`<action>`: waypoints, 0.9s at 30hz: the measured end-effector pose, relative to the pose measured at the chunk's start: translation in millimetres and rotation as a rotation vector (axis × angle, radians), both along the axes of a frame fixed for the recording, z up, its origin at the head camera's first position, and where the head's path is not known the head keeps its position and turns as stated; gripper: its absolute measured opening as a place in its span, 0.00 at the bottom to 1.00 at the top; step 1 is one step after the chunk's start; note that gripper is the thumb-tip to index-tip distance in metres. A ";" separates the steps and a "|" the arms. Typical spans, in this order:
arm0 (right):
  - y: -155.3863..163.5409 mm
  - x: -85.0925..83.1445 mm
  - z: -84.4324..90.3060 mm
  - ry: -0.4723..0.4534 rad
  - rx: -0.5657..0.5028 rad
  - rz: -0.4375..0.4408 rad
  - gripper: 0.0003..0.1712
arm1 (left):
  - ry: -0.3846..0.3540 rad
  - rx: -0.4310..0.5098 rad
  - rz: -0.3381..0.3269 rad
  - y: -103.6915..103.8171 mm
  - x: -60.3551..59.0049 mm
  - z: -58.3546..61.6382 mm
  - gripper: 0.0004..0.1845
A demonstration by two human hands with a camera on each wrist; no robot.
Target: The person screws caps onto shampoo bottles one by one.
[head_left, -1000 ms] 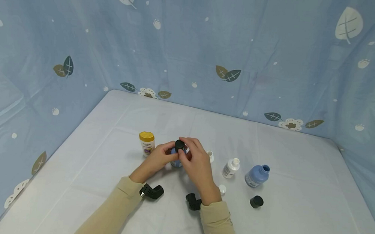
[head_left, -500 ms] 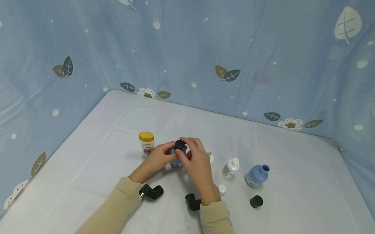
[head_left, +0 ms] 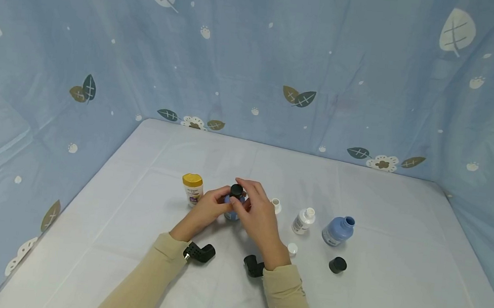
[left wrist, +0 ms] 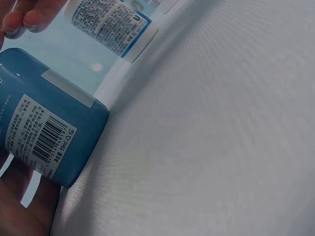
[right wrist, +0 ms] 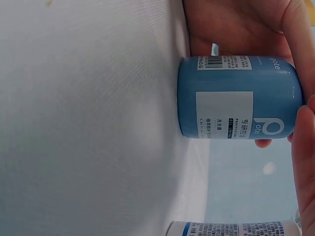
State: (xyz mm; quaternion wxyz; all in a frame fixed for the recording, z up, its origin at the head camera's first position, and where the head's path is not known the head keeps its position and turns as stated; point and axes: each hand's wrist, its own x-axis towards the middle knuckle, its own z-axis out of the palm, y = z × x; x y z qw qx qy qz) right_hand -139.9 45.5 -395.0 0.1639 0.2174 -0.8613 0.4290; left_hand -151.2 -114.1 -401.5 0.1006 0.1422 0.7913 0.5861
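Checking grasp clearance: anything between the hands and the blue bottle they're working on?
Nothing visible. The left hand holds the blue bottle by its body, and the right hand has fingers on its black cap.

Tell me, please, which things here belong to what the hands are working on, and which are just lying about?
In hand:
- left hand gripping the small blue plastic bottle
- right hand pinching its round black cap

Lying about:
- yellow-capped white bottle
- uncapped white bottle
- open blue bottle
- loose black cap
- loose white cap

blue bottle [right wrist: 238,103] | label: "PROFESSIONAL", probably "pote" | barcode
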 end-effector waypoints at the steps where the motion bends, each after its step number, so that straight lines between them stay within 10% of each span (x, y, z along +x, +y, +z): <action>1: 0.1 0.0 0.1 0.009 0.001 0.006 0.23 | -0.001 0.002 -0.001 0.0 -0.1 -0.1 0.05; 17: -0.2 1.5 1.0 0.021 0.014 0.034 0.24 | -0.001 -0.006 0.007 -5.0 -10.5 -30.0 0.09; 27: -0.9 1.8 1.8 0.021 0.007 0.028 0.25 | -0.016 0.014 0.002 -1.5 -2.2 -7.4 0.09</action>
